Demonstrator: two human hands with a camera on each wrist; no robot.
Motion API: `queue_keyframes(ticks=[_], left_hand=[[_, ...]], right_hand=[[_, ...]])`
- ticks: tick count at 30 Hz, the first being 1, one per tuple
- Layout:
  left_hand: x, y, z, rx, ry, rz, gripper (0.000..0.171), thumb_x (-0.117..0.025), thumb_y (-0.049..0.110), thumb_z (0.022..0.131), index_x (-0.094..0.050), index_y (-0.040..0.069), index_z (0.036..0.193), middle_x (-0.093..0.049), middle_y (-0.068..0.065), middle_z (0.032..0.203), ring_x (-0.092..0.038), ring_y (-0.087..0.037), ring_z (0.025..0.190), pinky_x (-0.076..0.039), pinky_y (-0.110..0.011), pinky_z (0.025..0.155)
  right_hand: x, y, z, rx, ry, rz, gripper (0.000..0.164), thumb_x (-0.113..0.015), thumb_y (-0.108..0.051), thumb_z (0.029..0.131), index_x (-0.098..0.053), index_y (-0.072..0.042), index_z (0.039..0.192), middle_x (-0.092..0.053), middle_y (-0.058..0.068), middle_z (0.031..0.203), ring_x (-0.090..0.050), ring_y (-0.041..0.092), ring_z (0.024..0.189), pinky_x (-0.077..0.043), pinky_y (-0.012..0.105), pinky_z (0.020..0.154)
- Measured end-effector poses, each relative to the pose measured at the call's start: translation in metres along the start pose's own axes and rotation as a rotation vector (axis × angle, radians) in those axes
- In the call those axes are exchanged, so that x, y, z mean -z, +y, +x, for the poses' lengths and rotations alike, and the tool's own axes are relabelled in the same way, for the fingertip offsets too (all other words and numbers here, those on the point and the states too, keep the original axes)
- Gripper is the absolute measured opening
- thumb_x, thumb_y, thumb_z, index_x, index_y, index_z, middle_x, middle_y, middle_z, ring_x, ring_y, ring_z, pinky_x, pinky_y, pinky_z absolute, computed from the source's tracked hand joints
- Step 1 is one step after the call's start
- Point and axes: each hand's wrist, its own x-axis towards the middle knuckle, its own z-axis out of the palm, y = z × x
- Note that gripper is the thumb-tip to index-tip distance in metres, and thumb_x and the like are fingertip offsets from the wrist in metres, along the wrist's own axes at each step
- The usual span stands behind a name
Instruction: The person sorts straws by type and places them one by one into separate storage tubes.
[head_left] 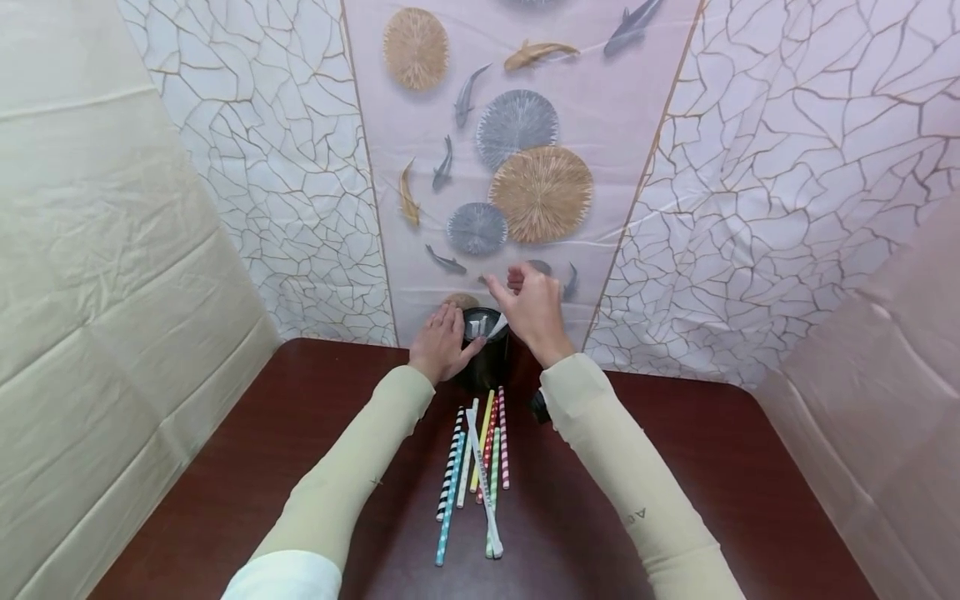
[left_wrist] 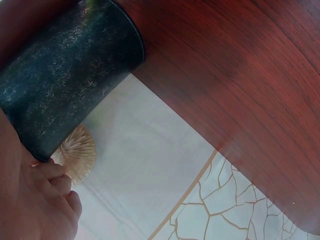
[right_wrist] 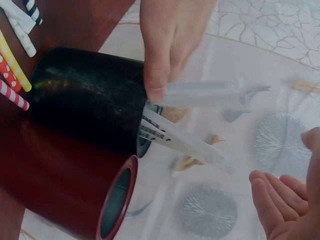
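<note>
A black cylindrical cup (head_left: 487, 367) stands at the far edge of the table. My left hand (head_left: 441, 342) holds it at the rim, with the thumb at the opening and the fingers on the far side. White paper-wrapped straws (right_wrist: 187, 142) with dark print stick out of the cup's mouth, close to that thumb. Above and to the right of the cup is my right hand (head_left: 531, 308); its fingers are loosely bent and hold nothing. In the right wrist view, those fingers are apart from the wrapped straws' ends.
Beside the black cup is a dark red cup (right_wrist: 75, 180). On the table in front lie several paper straws (head_left: 450, 467), striped and dotted in different colours, with a white wrapped straw (head_left: 483, 483) across them. A patterned cloth (head_left: 525, 192) hangs behind the table.
</note>
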Motion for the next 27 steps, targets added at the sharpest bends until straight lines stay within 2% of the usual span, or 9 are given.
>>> queue_keyframes(ticks=[7, 18, 27], left_hand=[[0.003, -0.001, -0.001, -0.001, 0.008, -0.016, 0.089, -0.019, 0.066, 0.110, -0.020, -0.003, 0.167, -0.019, -0.021, 0.176, -0.018, -0.032, 0.166, -0.018, -0.043, 0.135], [0.002, -0.001, 0.000, -0.005, -0.004, -0.029, 0.090, -0.018, 0.066, 0.110, -0.018, -0.004, 0.167, -0.017, -0.021, 0.176, -0.016, -0.032, 0.166, -0.017, -0.044, 0.135], [0.000, -0.001, 0.001, -0.012, -0.009, -0.029, 0.091, -0.017, 0.067, 0.110, -0.017, -0.004, 0.167, -0.016, -0.021, 0.176, -0.015, -0.032, 0.166, -0.017, -0.044, 0.135]], right_hand=[[0.018, -0.007, 0.003, 0.016, -0.022, -0.006, 0.035, -0.077, -0.027, 0.098, -0.075, 0.005, 0.115, -0.080, 0.020, 0.106, -0.080, 0.031, 0.097, -0.064, 0.044, 0.090], [0.052, -0.017, -0.001, 0.050, -0.106, -0.087, 0.032, -0.075, -0.026, 0.099, -0.076, 0.003, 0.112, -0.081, 0.018, 0.105, -0.081, 0.030, 0.095, -0.066, 0.042, 0.085], [0.066, -0.023, -0.015, 0.099, -0.185, -0.164, 0.026, -0.075, -0.021, 0.098, -0.076, 0.003, 0.107, -0.082, 0.017, 0.098, -0.082, 0.027, 0.090, -0.066, 0.043, 0.081]])
